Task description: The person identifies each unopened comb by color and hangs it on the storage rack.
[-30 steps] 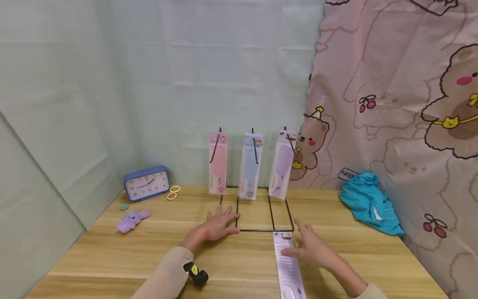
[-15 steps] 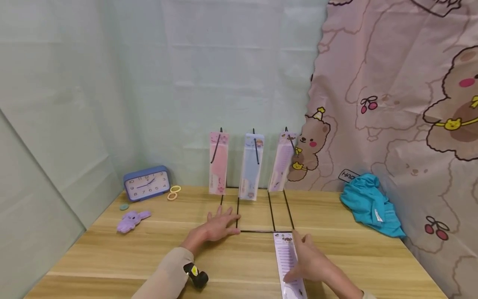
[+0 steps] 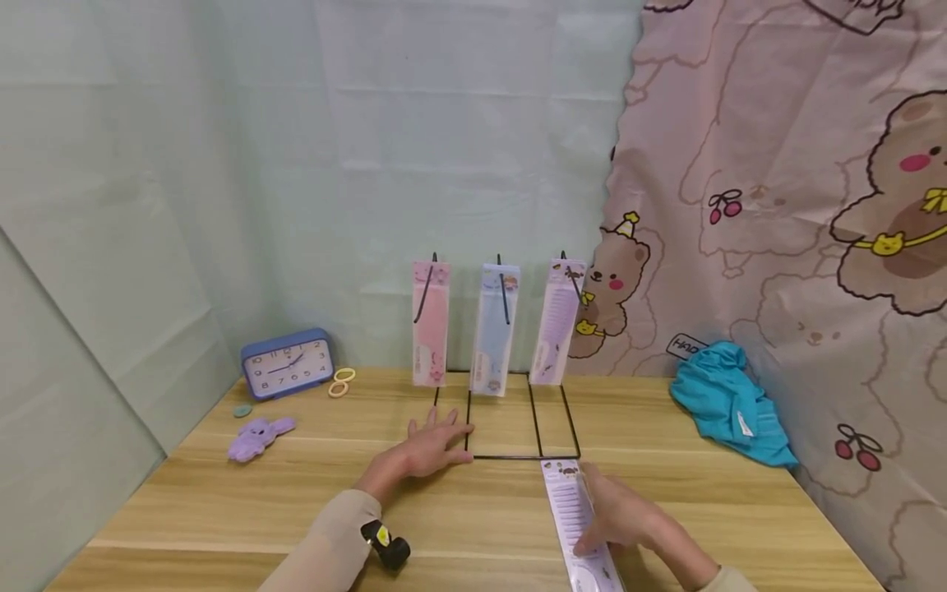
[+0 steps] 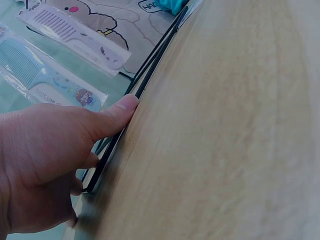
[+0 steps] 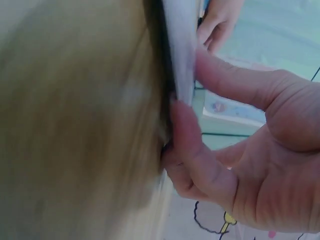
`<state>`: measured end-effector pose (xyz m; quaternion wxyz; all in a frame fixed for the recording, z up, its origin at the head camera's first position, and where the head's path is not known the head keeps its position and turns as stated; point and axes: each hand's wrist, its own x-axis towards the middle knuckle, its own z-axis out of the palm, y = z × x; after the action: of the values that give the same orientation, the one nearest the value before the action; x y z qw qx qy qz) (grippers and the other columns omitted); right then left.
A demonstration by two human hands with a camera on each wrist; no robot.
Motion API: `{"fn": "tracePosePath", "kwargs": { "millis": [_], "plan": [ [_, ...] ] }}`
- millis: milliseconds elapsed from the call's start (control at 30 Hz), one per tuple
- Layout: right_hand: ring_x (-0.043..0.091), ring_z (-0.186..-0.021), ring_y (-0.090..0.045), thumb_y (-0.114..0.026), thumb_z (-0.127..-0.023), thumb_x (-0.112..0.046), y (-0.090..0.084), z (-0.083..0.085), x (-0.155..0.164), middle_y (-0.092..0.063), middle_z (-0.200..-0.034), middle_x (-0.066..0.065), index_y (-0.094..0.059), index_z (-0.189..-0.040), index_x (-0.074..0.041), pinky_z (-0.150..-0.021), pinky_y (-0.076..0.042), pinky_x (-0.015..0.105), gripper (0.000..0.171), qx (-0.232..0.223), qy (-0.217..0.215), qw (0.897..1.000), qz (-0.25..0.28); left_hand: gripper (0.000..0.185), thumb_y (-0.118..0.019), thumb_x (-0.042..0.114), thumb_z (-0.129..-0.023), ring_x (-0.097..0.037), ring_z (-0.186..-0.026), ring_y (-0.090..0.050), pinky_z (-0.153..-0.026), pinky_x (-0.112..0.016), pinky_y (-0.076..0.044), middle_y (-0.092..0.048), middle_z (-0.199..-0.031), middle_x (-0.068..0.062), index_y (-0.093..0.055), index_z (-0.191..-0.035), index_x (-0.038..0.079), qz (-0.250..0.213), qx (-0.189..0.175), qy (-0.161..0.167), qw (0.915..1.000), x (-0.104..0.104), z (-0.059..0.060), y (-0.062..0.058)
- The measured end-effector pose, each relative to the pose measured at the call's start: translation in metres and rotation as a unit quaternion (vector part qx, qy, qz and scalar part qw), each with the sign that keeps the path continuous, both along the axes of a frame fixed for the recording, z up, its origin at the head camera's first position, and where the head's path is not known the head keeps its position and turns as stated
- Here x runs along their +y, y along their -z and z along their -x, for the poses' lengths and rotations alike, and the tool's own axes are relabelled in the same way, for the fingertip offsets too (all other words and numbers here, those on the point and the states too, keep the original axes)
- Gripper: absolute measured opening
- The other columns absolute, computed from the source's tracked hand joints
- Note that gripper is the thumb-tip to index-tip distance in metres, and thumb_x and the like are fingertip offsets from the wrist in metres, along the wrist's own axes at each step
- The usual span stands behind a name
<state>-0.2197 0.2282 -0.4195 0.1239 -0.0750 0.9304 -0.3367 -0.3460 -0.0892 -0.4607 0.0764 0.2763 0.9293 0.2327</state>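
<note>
My right hand pinches a packaged purple comb at the table's front, thumb over the pack and fingers at its right edge. In the right wrist view the pack appears edge-on between thumb and fingers, close over the wood. My left hand rests with spread fingers on the base of a black wire rack; its thumb lies along the base wire in the left wrist view. On the rack's hooks hang a pink packaged comb, a blue one and a purple one.
At the left stand a blue alarm clock, two small rings, a teal disc and a purple plush toy. A crumpled turquoise cloth lies at the right by the bear-print curtain.
My right hand has slid down along the loose comb pack and closed on its sides. The hanging purple comb has swung slightly. My left hand has stayed on the rack base.
</note>
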Motion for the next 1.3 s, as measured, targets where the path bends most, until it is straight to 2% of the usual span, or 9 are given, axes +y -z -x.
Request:
{"fn": "tracePosePath", "kwargs": {
  "millis": [167,333,467,633,767,867,967,1133,1300],
  "plan": [
    [0.025,-0.074,-0.059,-0.09,-0.062,0.007,-0.006,0.001,0.012,-0.056,-0.096,0.019,-0.033,-0.151,0.004,-0.046,-0.053,0.039,0.106,-0.023,-0.025,0.997,0.063,0.059,-0.059,0.048,-0.098,-0.053,-0.146,-0.007,-0.106,-0.078,-0.003,-0.025,-0.16,-0.024,-0.051,-0.147,0.015,0.001,-0.004,0.001,1.0,0.0,0.0,0.001],
    [0.019,-0.059,-0.052,-0.086,-0.068,0.007,-0.016,0.005,0.026,-0.054,-0.081,0.013,-0.056,-0.135,0.001,-0.043,-0.046,0.028,0.073,-0.027,-0.074,0.992,0.097,0.059,-0.059,0.048,-0.098,-0.054,-0.146,-0.006,-0.106,-0.078,-0.002,-0.025,-0.16,-0.024,-0.051,-0.148,0.016,0.001,-0.004,-0.002,1.0,0.001,0.001,0.0],
    [0.019,-0.063,-0.054,-0.085,-0.073,0.002,-0.032,0.005,0.032,-0.053,-0.091,0.015,-0.065,-0.124,0.002,-0.047,-0.047,0.029,0.056,-0.02,-0.076,0.989,0.123,0.059,-0.059,0.048,-0.098,-0.053,-0.146,-0.006,-0.106,-0.078,-0.002,-0.025,-0.161,-0.023,-0.051,-0.148,0.016,0.001,-0.006,-0.003,1.0,0.001,0.001,0.0],
    [0.035,-0.098,-0.065,-0.081,-0.082,-0.007,-0.052,0.005,0.036,-0.055,-0.125,0.026,-0.054,-0.14,0.002,-0.068,-0.059,0.037,0.064,0.065,-0.073,0.974,0.203,0.058,-0.059,0.047,-0.099,-0.054,-0.146,-0.006,-0.106,-0.079,-0.002,-0.025,-0.16,-0.024,-0.051,-0.147,0.016,0.002,-0.004,0.0,1.0,-0.001,0.0,0.0],
    [0.037,-0.116,-0.059,-0.075,-0.087,0.0,-0.06,0.007,0.037,-0.034,-0.15,0.028,-0.037,-0.154,-0.004,-0.073,-0.06,0.04,0.077,0.176,-0.132,0.941,0.259,0.058,-0.059,0.046,-0.099,-0.054,-0.146,-0.005,-0.106,-0.079,-0.002,-0.027,-0.159,-0.024,-0.051,-0.147,0.015,0.004,-0.001,-0.003,1.0,-0.003,-0.001,0.0],
    [0.029,-0.12,-0.058,-0.07,-0.088,0.009,-0.063,0.007,0.036,-0.025,-0.151,0.026,-0.026,-0.158,-0.006,-0.068,-0.06,0.045,0.084,0.199,-0.183,0.916,0.296,0.058,-0.06,0.046,-0.098,-0.054,-0.146,-0.006,-0.106,-0.079,-0.003,-0.027,-0.159,-0.024,-0.052,-0.147,0.015,0.007,0.001,-0.002,1.0,-0.004,0.0,-0.001],
    [0.032,-0.124,-0.056,-0.067,-0.089,0.012,-0.067,0.006,0.033,-0.027,-0.148,0.023,-0.023,-0.159,-0.009,-0.066,-0.06,0.044,0.085,0.216,-0.201,0.91,0.291,0.058,-0.059,0.046,-0.099,-0.054,-0.146,-0.006,-0.105,-0.079,-0.004,-0.027,-0.159,-0.025,-0.052,-0.147,0.015,0.007,0.003,0.002,1.0,-0.004,0.0,-0.002],
    [0.062,-0.125,-0.043,-0.063,-0.09,0.015,-0.076,0.011,0.025,-0.025,-0.149,0.022,-0.021,-0.16,-0.009,-0.069,-0.06,0.041,0.085,0.227,-0.213,0.908,0.28,0.059,-0.059,0.047,-0.099,-0.054,-0.146,-0.006,-0.105,-0.079,-0.004,-0.027,-0.159,-0.024,-0.051,-0.148,0.016,0.006,0.005,0.001,1.0,-0.002,0.001,-0.002],
    [0.064,-0.125,-0.041,-0.061,-0.089,0.018,-0.083,0.02,0.021,-0.019,-0.154,0.02,-0.019,-0.16,-0.012,-0.072,-0.06,0.041,0.087,0.224,-0.201,0.912,0.278,0.059,-0.059,0.047,-0.098,-0.055,-0.146,-0.006,-0.105,-0.079,-0.004,-0.026,-0.16,-0.024,-0.051,-0.148,0.016,0.004,0.003,0.003,1.0,0.0,0.001,-0.002]
  ]
}}
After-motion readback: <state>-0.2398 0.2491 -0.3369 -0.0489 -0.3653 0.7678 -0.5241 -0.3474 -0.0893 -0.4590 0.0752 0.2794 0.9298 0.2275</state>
